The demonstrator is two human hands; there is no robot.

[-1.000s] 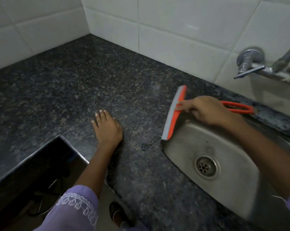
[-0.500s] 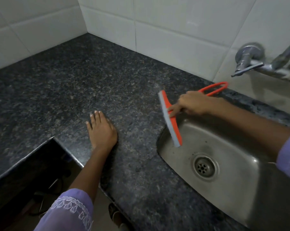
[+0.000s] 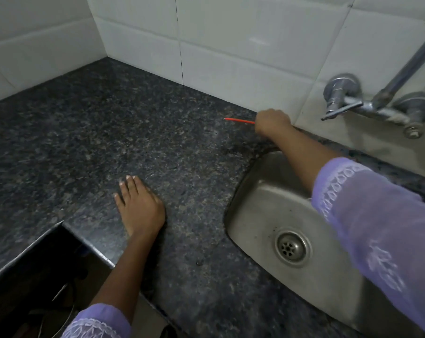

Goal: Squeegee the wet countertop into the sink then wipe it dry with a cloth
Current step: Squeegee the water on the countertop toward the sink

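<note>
Dark speckled granite countertop (image 3: 104,132) in a corner of white wall tiles (image 3: 243,45), steel sink (image 3: 257,215) set into it on the right. Left hand (image 3: 139,206) lies flat on the counter near the front edge, palm down, fingers straight and together, holding nothing. Right hand (image 3: 271,121) is at the back of the counter, just beside the wall tiles and past the sink's far left corner; fingers curled into a fist round the squeegee (image 3: 239,121). Only a thin orange strip of the squeegee shows, sticking out leftward from the fist, low over the granite; can't tell if it touches the surface, and the rest of it is hidden by the hand. Right forearm crosses above the sink's back rim, lilac embroidered sleeve (image 3: 377,228) over the basin. Drain (image 3: 292,247) sits in the sink floor, basin looks dull and streaked. Chrome wall tap (image 3: 367,106) is mounted on the tiles to the right of the right hand, spout running up out of view. Counter has a cut-out at front left, dark space (image 3: 35,276) below it with some wires faintly visible. No cloth in view.
</note>
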